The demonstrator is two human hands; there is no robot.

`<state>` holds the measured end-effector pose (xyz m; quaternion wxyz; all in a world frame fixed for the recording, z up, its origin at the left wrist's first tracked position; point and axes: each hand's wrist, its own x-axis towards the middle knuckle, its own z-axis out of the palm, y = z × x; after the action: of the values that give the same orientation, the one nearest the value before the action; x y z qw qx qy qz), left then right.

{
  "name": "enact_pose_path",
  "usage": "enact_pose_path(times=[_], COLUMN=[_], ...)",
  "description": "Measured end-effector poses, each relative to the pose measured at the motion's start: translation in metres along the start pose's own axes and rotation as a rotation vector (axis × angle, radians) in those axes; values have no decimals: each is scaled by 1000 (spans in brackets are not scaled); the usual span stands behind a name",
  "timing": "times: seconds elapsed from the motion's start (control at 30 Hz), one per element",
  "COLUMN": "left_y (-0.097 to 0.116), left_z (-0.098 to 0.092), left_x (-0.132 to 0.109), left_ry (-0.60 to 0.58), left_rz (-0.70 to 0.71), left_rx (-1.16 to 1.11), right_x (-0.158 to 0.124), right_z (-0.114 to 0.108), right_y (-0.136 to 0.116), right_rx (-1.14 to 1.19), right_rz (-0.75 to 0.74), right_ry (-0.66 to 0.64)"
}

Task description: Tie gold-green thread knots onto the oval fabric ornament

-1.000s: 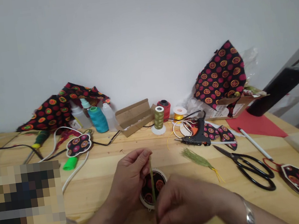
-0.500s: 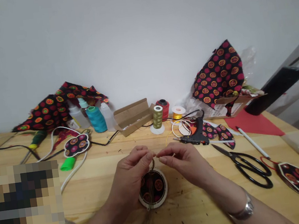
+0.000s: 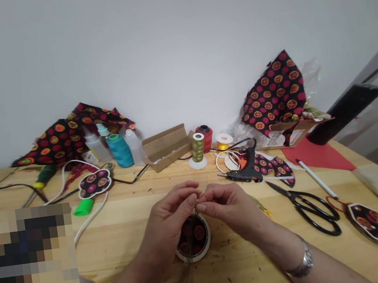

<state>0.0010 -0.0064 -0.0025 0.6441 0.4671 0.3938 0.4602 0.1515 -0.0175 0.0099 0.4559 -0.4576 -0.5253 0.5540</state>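
My left hand [image 3: 174, 217] and my right hand [image 3: 223, 206] meet fingertip to fingertip, both pinched closed. A thin bundle of olive thread [image 3: 190, 248] hangs down from beneath my left hand. It passes in front of a round piece [image 3: 200, 235], which has dark patterned fabric and a white rim and lies on the table just under my hands. My left thumb and fingers hold the top of the thread bundle. What my right fingertips pinch is too small to make out. The round piece's upper left part is hidden by my left hand.
Black scissors [image 3: 311, 211], a glue gun [image 3: 245, 171] and an octagonal fabric piece [image 3: 377, 225] lie to the right. Behind stand an olive thread spool [image 3: 198, 149], a teal spool [image 3: 120, 151] and an open cardboard box [image 3: 167, 151]. A flower-shaped piece [image 3: 94, 183] lies left.
My right hand has moved slightly left and down, and its fingertips now touch those of my left hand. A yellow-green tassel now shows behind my right wrist. The view has shifted a little.
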Motion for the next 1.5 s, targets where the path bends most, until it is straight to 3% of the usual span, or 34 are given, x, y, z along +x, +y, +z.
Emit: enact_pose_path(times=[0.2,0.47,0.83,1.5], left_y=[-1,-1,2,4], left_z=[6,7,5,7], left_x=[-3,-5,-6,-4], left_ry=[-29,-108,-83,-70], left_rz=[-122,-218,-224,-239], left_rx=[-109,-1,8,-4], right_x=[1,3,4,4], right_z=[1,1,0,-1], right_y=[-3,-2,-1,1], right_rx=[-16,93,230,186], right_rz=[-85,-21,86,84], right_ry=[133,179,80,107])
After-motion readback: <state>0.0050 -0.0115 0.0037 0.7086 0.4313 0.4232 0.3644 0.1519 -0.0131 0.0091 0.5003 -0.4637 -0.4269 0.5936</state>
